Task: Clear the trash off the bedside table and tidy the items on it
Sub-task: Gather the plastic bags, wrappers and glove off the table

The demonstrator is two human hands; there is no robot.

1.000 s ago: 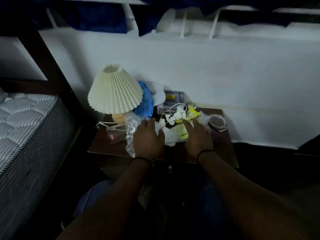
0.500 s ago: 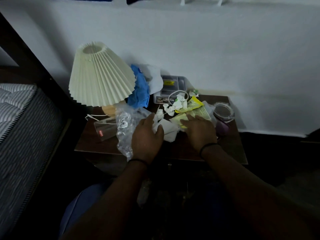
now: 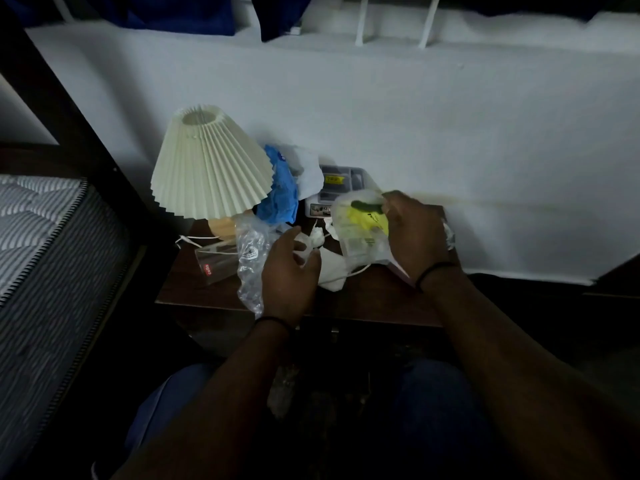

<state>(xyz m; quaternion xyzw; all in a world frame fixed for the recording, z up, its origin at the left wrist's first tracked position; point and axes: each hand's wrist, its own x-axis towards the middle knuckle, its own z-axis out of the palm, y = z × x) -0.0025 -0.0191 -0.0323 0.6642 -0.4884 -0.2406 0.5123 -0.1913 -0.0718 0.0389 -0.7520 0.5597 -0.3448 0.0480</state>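
The dark wooden bedside table (image 3: pixel 374 299) is cluttered with trash. My right hand (image 3: pixel 415 233) grips a yellow and clear plastic wrapper (image 3: pixel 360 223), lifted above the table's middle. My left hand (image 3: pixel 289 271) hovers over the front of the table, fingers curled round white crumpled paper (image 3: pixel 304 247). More white paper (image 3: pixel 330 271) lies just right of that hand. A crinkled clear plastic bag (image 3: pixel 251 261) lies to its left.
A pleated cream lamp (image 3: pixel 211 168) stands at the table's back left, a blue bag (image 3: pixel 280 195) and a grey box (image 3: pixel 341 181) behind the trash. A clear case (image 3: pixel 216 265) lies at the left. A mattress (image 3: pixel 41 237) is on the left, the white wall behind.
My right hand has gathered the yellow wrapper and raised it off the table. My left hand has closed on the white paper. The camera view has shifted.
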